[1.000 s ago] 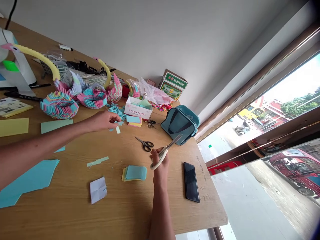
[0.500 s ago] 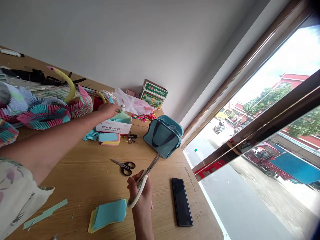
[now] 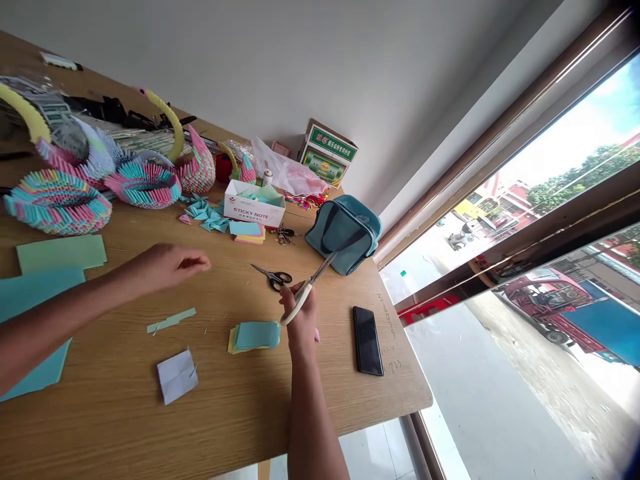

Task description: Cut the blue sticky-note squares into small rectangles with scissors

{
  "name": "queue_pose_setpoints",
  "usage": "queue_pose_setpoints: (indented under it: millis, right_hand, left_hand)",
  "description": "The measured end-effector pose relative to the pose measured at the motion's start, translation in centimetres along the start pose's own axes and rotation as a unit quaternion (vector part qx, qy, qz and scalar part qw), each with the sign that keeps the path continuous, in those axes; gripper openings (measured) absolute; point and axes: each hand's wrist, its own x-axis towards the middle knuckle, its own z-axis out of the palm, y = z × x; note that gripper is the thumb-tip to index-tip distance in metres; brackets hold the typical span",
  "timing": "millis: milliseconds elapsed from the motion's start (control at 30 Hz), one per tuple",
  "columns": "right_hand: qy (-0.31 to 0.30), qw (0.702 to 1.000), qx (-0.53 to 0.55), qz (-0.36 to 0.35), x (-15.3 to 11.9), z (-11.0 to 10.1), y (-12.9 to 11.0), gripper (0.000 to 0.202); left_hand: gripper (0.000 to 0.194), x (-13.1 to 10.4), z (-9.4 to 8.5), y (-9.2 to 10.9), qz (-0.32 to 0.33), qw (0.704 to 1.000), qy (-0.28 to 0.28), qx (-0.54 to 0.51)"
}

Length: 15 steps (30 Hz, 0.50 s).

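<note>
White-handled scissors (image 3: 303, 297) are held in my right hand (image 3: 301, 320), their blades pointing up and away toward the teal bag. My left hand (image 3: 184, 261) is over the table's left half, its fingers curled together; what they hold, if anything, is hidden. Just left of my right hand lies a stack of blue and yellow paper (image 3: 257, 335). Black-handled scissors (image 3: 277, 277) rest beyond it. Cut green strips (image 3: 171, 321) and a creased white paper (image 3: 177, 377) lie nearer my left forearm. The sticky note box (image 3: 254, 207) holds coloured paper pieces.
Folded-paper swans and bowls (image 3: 59, 203) crowd the back left. Green sheets (image 3: 63, 253) and large blue sheets (image 3: 37, 380) lie at left. A teal bag (image 3: 345, 233), a phone (image 3: 368, 340) and the table's edge are at right; a green box (image 3: 327, 157) stands behind.
My left hand has come back from beside the sticky note box toward the near left. The view has shifted, showing more of the table's left and front. My right hand still holds the scissors.
</note>
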Motion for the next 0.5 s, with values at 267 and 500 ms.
queue_pose_setpoints:
  millis: [267,500]
  right_hand:
    - [0.02,1.0,-0.011,0.001,0.6,-0.3,0.6,0.029]
    - [0.037,0.999,-0.007,-0.011,0.9,-0.6,1.8,0.032]
  left_hand:
    - [0.026,-8.0,3.3,-2.4,-0.037,0.999,-0.033,0.013]
    - [0.019,-7.7,4.3,-1.7,-0.006,0.999,-0.014,0.038]
